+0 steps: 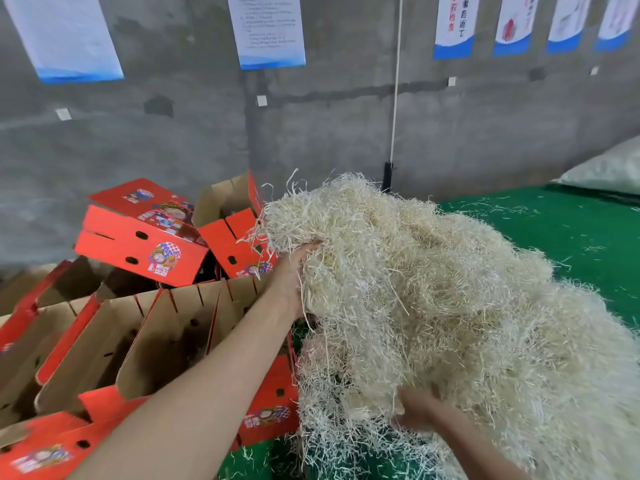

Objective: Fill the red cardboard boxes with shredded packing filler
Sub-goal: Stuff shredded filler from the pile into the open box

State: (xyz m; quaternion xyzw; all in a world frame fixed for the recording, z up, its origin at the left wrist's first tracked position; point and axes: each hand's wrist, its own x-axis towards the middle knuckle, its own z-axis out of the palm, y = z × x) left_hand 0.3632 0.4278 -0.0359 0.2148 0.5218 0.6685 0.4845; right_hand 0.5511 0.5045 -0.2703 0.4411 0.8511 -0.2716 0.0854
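Pale, wiry shredded filler (433, 289) billows from the grasping left hand (289, 275); the right hand (417, 408) is sunk in it, grip unclear.

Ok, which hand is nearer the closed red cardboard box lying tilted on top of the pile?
Left. The left hand grips pale shredded packing filler right of the closed red cardboard box; the right hand is lower, farther right.

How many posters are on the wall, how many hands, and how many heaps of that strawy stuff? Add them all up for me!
Posters: 6
Hands: 2, the left hand and the right hand
Filler pile: 1
Total: 9
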